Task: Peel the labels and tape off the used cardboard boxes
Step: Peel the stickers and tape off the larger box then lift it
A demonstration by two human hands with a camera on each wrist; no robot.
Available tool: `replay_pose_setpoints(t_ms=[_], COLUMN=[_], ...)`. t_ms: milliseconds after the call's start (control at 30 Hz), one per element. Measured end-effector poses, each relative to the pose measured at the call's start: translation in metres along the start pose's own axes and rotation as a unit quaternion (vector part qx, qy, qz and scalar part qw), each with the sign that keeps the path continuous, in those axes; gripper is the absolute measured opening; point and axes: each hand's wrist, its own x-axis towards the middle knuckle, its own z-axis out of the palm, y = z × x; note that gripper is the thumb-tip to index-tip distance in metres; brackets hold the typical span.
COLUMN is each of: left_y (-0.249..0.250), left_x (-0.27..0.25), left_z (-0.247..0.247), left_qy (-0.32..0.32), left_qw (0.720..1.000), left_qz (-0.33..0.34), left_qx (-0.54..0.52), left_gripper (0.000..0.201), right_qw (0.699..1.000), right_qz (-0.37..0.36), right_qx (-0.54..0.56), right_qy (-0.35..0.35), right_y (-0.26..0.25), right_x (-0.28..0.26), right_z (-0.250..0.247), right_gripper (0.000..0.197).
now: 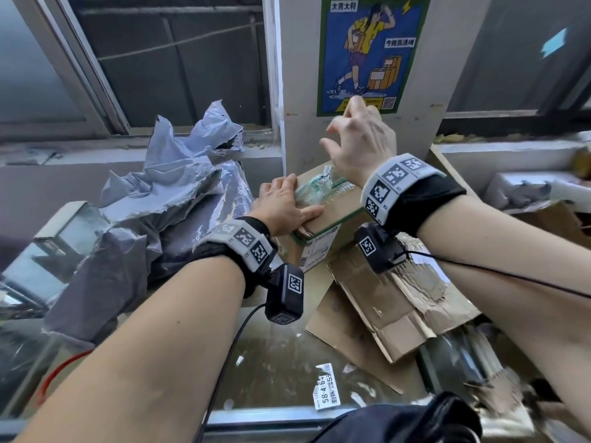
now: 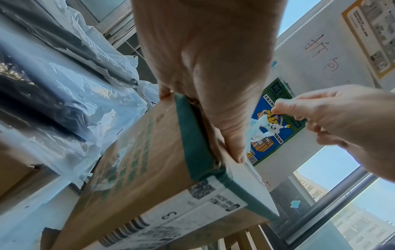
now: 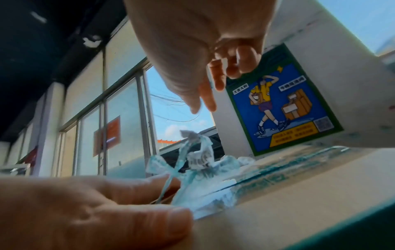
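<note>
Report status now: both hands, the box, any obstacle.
Left hand flat, pressing cardboard box. Right hand raised, no grip. Crumpled tape half peeled. Nothing blocks.

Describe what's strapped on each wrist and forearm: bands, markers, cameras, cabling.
Both forearms are bare, no sleeves. Each wrist wears a black fabric cuff with a grey band of black-and-white square fiducial markers. A black camera pod with its own marker tags hangs below each wrist; the right pod likewise. A thin black cable trails from each.

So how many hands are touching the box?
1. The left hand presses on the box top, beside the crumpled tape. The right hand hovers above it, touching nothing.
</note>
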Motion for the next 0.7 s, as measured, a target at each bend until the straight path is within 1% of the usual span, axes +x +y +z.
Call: replay_pose_setpoints(t_ms=[33, 67, 100, 133, 167, 200, 233, 267, 333, 400, 433, 500, 533, 600, 667, 700], left_y=[0.0, 0.0, -0.001, -0.001, -0.001, 0.0, -0.001, -0.001, -0.002, -0.001, 0.0, 0.001, 0.002, 0.002, 0.003, 0.003], left_x=[0.0, 0.0, 0.001, 0.001, 0.001, 0.001, 0.001, 0.0, -0.001, -0.003, -0.004, -0.005, -0.006, -0.005, -0.004, -0.003], left_z=[0.0, 0.001, 0.001, 0.001, 0.002, 0.002, 0.002, 0.002, 0.002, 0.0, 0.0, -0.001, -0.002, -0.002, -0.004, -0.005], left_qy=[0.001, -0.001, -0.004, -0.01, -0.013, -0.012, -0.01, -0.007, 0.0, 0.003, 0.002, 0.0, -0.002, -0.001, -0.004, -0.006], left_qw=[1.0, 1.0, 1.0, 1.0, 1.0, 1.0, 1.0, 1.0, 1.0, 1.0, 1.0, 1.0, 1.0, 1.0, 1.0, 1.0], left_qz=[0.0, -0.002, -0.001, -0.005, -0.007, -0.009, -0.007, -0.01, -0.009, -0.008, -0.005, -0.004, -0.006, -0.006, -0.005, -0.004], left_qx=[-0.001, -0.005, -0.009, -0.01, -0.01, -0.006, -0.006, -0.011, -0.018, -0.018, -0.019, -0.023, -0.024, -0.025, -0.027, -0.029], left_gripper=[0.093, 0.093, 0.094, 0.097, 0.103, 0.11, 0.111, 0.106, 0.096, 0.095, 0.095, 0.097, 0.098, 0.097, 0.096, 0.095], right_qw=[0.999, 0.996, 0.989, 0.98, 0.97, 0.963, 0.959, 0.956, 0.949, 0.948, 0.945, 0.932, 0.919, 0.878, 0.846, 0.833], right_qz=[-0.039, -0.081, -0.112, -0.119, -0.108, -0.087, -0.069, -0.059, -0.054, -0.033, -0.014, 0.025, 0.045, 0.091, 0.12, 0.142], right_qx=[0.007, 0.024, 0.041, 0.05, 0.05, 0.037, 0.012, -0.016, -0.049, -0.028, 0.005, 0.11, 0.178, 0.313, 0.398, 0.424], right_qy=[-0.001, -0.034, -0.089, -0.154, -0.211, -0.251, -0.274, -0.288, -0.307, -0.316, -0.325, -0.343, -0.35, -0.35, -0.333, -0.325], right_y=[-0.004, -0.008, -0.012, -0.017, -0.021, -0.025, -0.027, -0.029, -0.029, -0.026, -0.024, -0.02, -0.019, -0.016, -0.015, -0.014], right_x=[-0.001, -0.003, -0.005, -0.008, -0.011, -0.014, -0.016, -0.018, -0.019, -0.015, -0.013, -0.01, -0.01, -0.013, -0.016, -0.017], right_z=[-0.001, 0.0, 0.003, 0.006, 0.011, 0.014, 0.016, 0.018, 0.02, 0.022, 0.024, 0.03, 0.031, 0.031, 0.033, 0.035], right_gripper=[0.034, 0.034, 0.033, 0.033, 0.034, 0.038, 0.042, 0.044, 0.04, 0.043, 0.046, 0.046, 0.043, 0.037, 0.028, 0.019])
